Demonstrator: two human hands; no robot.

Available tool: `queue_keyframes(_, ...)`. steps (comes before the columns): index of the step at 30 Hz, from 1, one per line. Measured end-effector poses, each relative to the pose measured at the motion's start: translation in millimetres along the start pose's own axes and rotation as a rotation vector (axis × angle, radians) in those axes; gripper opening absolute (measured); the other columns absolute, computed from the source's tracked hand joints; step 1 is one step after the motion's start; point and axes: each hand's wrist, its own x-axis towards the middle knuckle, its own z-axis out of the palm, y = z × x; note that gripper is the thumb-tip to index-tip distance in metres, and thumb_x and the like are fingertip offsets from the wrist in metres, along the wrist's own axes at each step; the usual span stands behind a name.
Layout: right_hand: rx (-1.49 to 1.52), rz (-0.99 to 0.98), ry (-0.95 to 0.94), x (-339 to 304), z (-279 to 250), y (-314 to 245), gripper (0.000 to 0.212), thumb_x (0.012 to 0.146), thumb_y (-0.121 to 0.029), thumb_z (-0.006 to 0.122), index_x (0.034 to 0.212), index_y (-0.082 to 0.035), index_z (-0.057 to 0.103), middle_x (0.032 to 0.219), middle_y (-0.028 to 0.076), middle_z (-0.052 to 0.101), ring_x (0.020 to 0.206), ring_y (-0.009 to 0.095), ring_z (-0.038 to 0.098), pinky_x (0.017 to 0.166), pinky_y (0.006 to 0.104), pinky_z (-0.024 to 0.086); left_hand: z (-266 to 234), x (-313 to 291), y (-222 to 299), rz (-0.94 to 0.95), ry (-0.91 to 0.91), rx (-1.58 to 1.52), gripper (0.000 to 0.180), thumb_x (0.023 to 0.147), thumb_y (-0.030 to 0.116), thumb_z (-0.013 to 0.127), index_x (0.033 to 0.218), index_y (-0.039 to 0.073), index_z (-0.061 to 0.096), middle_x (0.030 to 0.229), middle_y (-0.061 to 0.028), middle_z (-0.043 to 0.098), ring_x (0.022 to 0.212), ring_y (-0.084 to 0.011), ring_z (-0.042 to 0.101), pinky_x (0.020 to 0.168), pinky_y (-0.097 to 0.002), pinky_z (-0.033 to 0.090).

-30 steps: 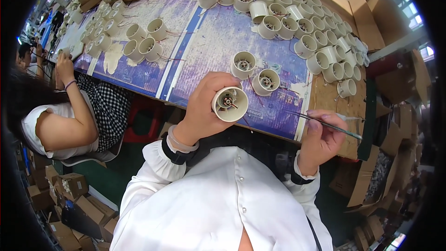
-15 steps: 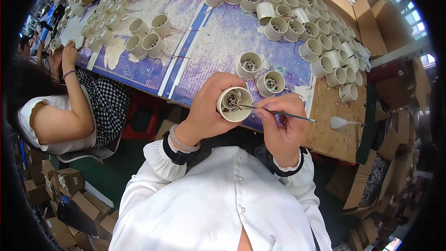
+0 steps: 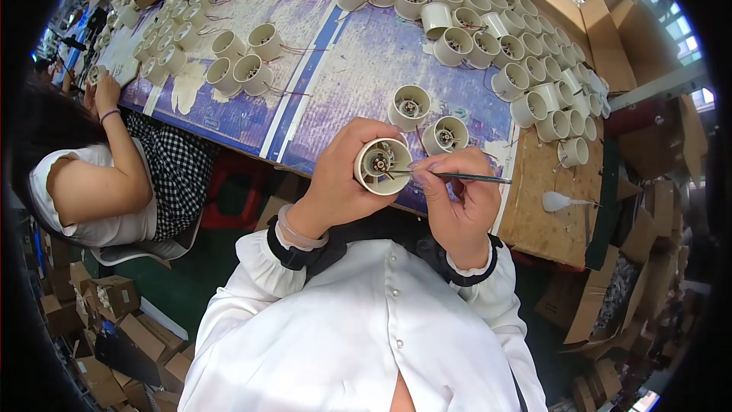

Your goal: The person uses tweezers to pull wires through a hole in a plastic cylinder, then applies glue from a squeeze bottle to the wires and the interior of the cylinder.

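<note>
My left hand (image 3: 335,166) wraps round a cream plastic cup-shaped housing (image 3: 364,185) and tips its open mouth toward me. Inside sits a small round motor part (image 3: 380,162) with dark and coppery pieces. Between the fingers of my right hand (image 3: 463,202) is a thin dark tweezers-like tool (image 3: 480,178), whose tip reaches into the housing beside the motor part. Just beyond my hands stand two similar housings, one upright (image 3: 409,107) and another (image 3: 446,137) close to my right fingers, both with parts inside.
Many cream housings (image 3: 511,49) crowd the table's far right. Others (image 3: 250,72) with thin wires stand left of centre. A small white squeeze bottle (image 3: 555,201) lies on the bare wood at right. A co-worker (image 3: 99,175) sits at left. Cardboard boxes (image 3: 610,290) flank the table.
The tool has swung to lie more level, its rear end higher and slightly left. My right hand shifted a little left; the housing tilts slightly differently. The co-worker's hand moved slightly.
</note>
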Motion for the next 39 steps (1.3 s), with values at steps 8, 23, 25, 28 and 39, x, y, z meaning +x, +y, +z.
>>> queue_keyframes(8,-0.098,-0.104,-0.014,5,0,0,0.016,0.083,-0.001,0.069,0.092,-0.003,0.055,0.082,0.008,0.067,0.073,0.015,0.054,0.065,0.0257,0.042,-3,-2,-2,-0.043,-0.064,0.038,0.056,0.065,-0.003,0.076,0.114,0.004,0.051,0.108,-0.0084,0.057,0.099,-0.0188,0.059,0.084,-0.029,0.048)
queue_keyframes(23,0.031,0.058,0.029,-2,0,5,0.017,0.087,0.001,0.064,0.097,-0.002,0.051,0.088,0.009,0.062,0.074,0.011,0.054,0.066,0.0214,0.041,-4,2,6,-0.125,-0.1,0.036,0.055,0.066,-0.002,0.076,0.115,0.004,0.051,0.108,-0.0069,0.058,0.099,-0.0159,0.06,0.084,-0.0275,0.048)
queue_keyframes(25,0.011,0.062,0.033,-2,-1,6,0.017,0.088,0.0,0.064,0.098,-0.002,0.051,0.088,0.009,0.062,0.074,0.01,0.054,0.066,0.021,0.041,-4,3,6,-0.113,-0.104,0.031,0.055,0.066,-0.002,0.076,0.115,0.004,0.051,0.108,-0.0068,0.058,0.098,-0.0161,0.06,0.084,-0.0277,0.048)
queue_keyframes(28,0.018,0.076,0.038,-3,0,7,0.017,0.088,-0.001,0.065,0.098,-0.002,0.051,0.088,0.008,0.062,0.073,0.01,0.053,0.066,0.0209,0.041,-4,3,7,-0.121,-0.105,0.022,0.055,0.066,-0.002,0.076,0.115,0.004,0.051,0.107,-0.0069,0.058,0.098,-0.0162,0.06,0.084,-0.0278,0.048)
queue_keyframes(39,-0.011,0.075,0.088,-3,7,5,0.015,0.088,-0.002,0.065,0.096,-0.002,0.053,0.086,0.006,0.06,0.069,0.008,0.05,0.061,0.0194,0.038,-1,4,8,-0.103,-0.069,0.017,0.052,0.065,-0.001,0.077,0.111,0.005,0.053,0.104,-0.0078,0.058,0.095,-0.0202,0.06,0.081,-0.0296,0.048)
